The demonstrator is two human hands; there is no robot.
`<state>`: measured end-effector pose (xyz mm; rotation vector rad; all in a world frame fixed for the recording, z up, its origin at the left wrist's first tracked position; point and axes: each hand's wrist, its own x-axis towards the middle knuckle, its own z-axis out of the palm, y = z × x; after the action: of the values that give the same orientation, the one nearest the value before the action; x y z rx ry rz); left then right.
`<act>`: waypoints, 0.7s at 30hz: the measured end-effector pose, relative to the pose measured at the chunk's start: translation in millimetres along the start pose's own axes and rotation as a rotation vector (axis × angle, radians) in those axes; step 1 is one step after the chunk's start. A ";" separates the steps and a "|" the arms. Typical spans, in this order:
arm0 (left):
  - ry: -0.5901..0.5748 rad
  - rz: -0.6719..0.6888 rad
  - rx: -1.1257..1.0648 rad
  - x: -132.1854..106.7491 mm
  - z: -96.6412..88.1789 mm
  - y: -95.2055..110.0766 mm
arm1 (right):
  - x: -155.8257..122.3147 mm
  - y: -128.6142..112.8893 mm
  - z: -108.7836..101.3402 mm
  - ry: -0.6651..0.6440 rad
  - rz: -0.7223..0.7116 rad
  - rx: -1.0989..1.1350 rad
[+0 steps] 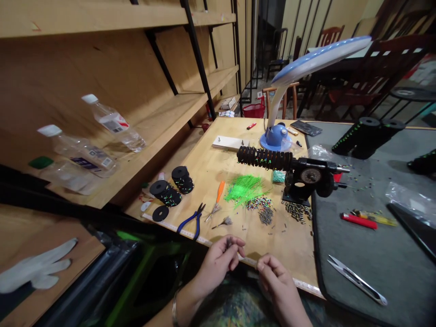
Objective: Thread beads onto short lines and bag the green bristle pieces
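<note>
— A tiny dark bead (230,242): is it held?

— It seems so, though it is too small to be told for certain. It is pinched between the thumb and forefinger of the left hand (218,263), just above the edge of the pale wooden board (204,154). The fingers of the right hand (274,281) are pressed together; whether anything is held there cannot be told.

— What appears done, and what is left?

— Two black rolls dotted with green (165,193) appear finished. A ribbed black coil (265,158) is mounted on a black metal winder (306,177), while a bright green bristle pile (243,190) and loose dark beads (296,211) are left on the board.
</note>
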<state>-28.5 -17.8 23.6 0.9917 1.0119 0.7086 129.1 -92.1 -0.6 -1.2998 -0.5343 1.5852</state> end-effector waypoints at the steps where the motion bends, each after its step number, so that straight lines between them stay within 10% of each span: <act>1: -0.008 -0.019 0.003 -1.5 0.4 -0.5 | -0.6 -1.0 0.0 0.003 0.000 -0.004; 21: -0.044 0.181 0.499 5.2 26.1 17.3 | -4.5 -34.4 -38.7 0.122 -0.319 -0.425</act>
<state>-3.1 -15.3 42.6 1.5407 1.0935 0.5882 178.1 -90.6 16.7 -1.5220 -0.9863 1.1557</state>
